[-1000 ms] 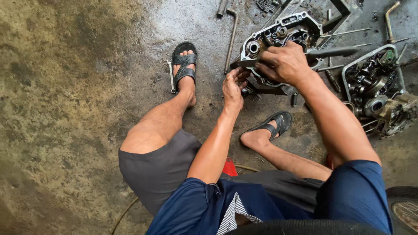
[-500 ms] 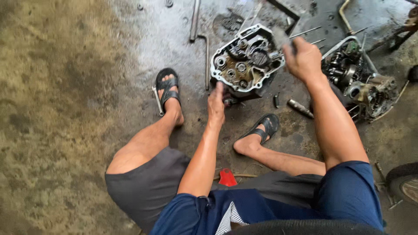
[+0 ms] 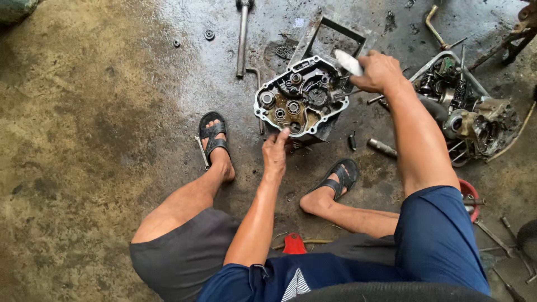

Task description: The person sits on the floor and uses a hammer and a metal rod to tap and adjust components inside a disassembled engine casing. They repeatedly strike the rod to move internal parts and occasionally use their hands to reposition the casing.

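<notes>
1. Engine case (image 3: pixel 299 96) sits open-face-up on the wet floor, between the sandalled feet and slightly ahead of them.
2. Left hand (image 3: pixel 275 151) rests at the case's near lower edge, fingers curled; whether it pinches anything there, cannot tell.
3. Right hand (image 3: pixel 379 71) hovers at the case's far right corner, fist closed around a pale tool handle (image 3: pixel 348 61).
4. Handle's long axis slants up-left, out over the case's top edge.
5. Left hand is nearer the body; right reaches further. Case lies between both.
6. Second engine part (image 3: pixel 464 112) lies well right.
</notes>
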